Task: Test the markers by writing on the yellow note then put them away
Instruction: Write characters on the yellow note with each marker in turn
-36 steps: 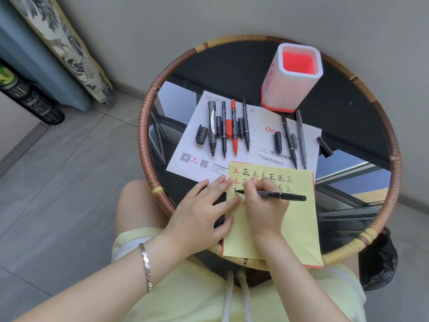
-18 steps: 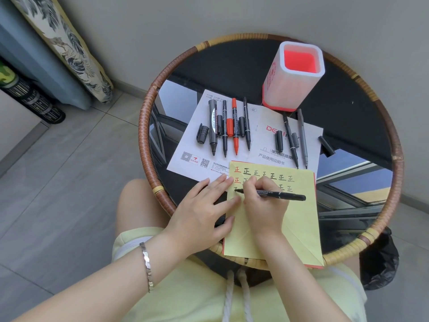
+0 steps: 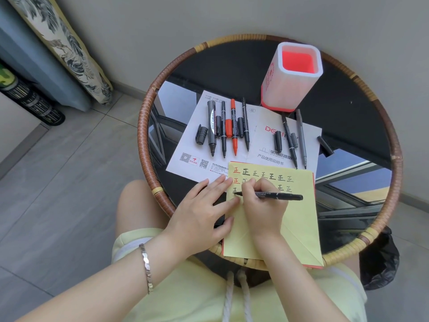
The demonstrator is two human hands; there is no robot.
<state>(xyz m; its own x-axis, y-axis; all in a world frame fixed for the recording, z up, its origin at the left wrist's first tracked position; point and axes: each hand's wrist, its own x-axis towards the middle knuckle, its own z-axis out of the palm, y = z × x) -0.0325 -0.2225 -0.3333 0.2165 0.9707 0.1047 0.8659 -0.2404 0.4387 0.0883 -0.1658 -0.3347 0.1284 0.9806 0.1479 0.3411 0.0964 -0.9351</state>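
A yellow note [image 3: 294, 219] lies at the near edge of the round table, with rows of written characters along its top. My right hand [image 3: 262, 205] grips a thin black marker [image 3: 278, 195], tip on the note's left side at the third row. My left hand [image 3: 204, 214] lies flat, fingers spread, pressing the note's left edge. Several uncapped markers lie on a white leaflet [image 3: 188, 145] beyond the note: a thick black marker [image 3: 211, 129], a red marker [image 3: 234, 129], thinner black ones, and a grey pen [image 3: 301, 138]. Loose caps lie beside them.
A white and red pen holder [image 3: 290, 89] stands empty at the table's far side. The table has a black glass top with a woven rattan rim [image 3: 144, 126]. A black cap [image 3: 325, 146] lies right of the leaflet. A wall is close behind.
My right hand and the black marker have barely shifted on the third row of the note. My left hand stays in place.
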